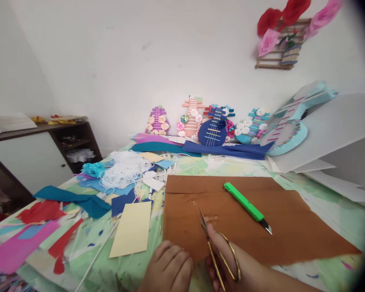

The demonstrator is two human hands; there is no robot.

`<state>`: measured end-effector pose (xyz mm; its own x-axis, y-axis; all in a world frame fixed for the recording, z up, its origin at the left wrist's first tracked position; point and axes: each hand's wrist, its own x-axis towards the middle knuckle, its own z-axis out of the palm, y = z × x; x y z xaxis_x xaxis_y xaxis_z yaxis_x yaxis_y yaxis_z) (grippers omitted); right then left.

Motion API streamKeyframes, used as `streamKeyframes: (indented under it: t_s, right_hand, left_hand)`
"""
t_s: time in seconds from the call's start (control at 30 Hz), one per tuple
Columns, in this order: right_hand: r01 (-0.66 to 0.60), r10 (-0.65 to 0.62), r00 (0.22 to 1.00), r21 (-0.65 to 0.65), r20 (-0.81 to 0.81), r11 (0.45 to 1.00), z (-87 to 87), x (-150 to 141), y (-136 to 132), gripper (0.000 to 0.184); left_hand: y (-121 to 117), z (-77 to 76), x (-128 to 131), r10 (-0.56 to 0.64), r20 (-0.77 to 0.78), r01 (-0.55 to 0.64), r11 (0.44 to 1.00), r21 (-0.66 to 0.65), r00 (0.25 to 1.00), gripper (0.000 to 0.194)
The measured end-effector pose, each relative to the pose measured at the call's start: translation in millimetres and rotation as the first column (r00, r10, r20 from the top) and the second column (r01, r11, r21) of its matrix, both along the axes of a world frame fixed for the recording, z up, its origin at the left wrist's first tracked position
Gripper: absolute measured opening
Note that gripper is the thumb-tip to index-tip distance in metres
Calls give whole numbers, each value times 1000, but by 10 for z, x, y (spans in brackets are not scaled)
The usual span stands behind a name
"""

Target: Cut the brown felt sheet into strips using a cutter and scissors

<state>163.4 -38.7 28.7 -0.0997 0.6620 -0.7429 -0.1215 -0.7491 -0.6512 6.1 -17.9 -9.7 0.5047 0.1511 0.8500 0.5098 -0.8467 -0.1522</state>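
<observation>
My right hand (224, 248) grips gold-handled scissors (211, 249), their blades pointing up and away over a brown sheet (194, 227). The blades look nearly together. Beside it, my left hand (172, 265) is closed with its knuckles up at the sheet's near left corner; its fingertips are hidden, so I cannot see whether anything is in them. On the brown sheet lies a green utility knife (245, 202) with its blade out, pointing toward the near right. A pale yellow rectangular card (132, 229) lies left of the sheet, just beyond my left hand.
White cord (124, 170) is heaped among colored scraps on the left. Long blue strips (228, 150) lie at the back, below several decorated lute-shaped crafts (213, 132). A larger light-blue one (287, 140) leans at right by white boards (328, 134). A cabinet (30, 158) stands left.
</observation>
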Motion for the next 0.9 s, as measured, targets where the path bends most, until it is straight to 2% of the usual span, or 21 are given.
streamKeyframes:
  t_s: [0.1, 0.3, 0.4, 0.57, 0.73, 0.9]
  right_hand:
    - [2, 0, 999, -76, 38, 997, 75, -57, 93, 61]
    - [-35, 32, 999, 73, 39, 997, 175, -77, 182, 52]
    - [-23, 19, 998, 85, 53, 996, 177, -105, 213, 50]
    - [-56, 46, 996, 140, 74, 989, 147, -141, 240, 47]
    - [-127, 99, 986, 228, 134, 965, 26, -91, 244, 50]
    - [-132, 91, 979, 228, 183, 965, -32, -64, 245, 47]
  left_hand:
    - [3, -20, -6, -13, -5, 13, 1000, -1, 1000, 25]
    - [32, -14, 4, -34, 7, 34, 999, 6, 999, 27]
    - [46, -7, 8, -35, 0, 35, 999, 25, 999, 27]
    - [54, -31, 3, -40, -14, 40, 999, 31, 999, 29]
    - [57, -43, -5, -30, -15, 31, 998, 50, 999, 26]
    - [67, -32, 6, -8, -10, 9, 997, 77, 1000, 28]
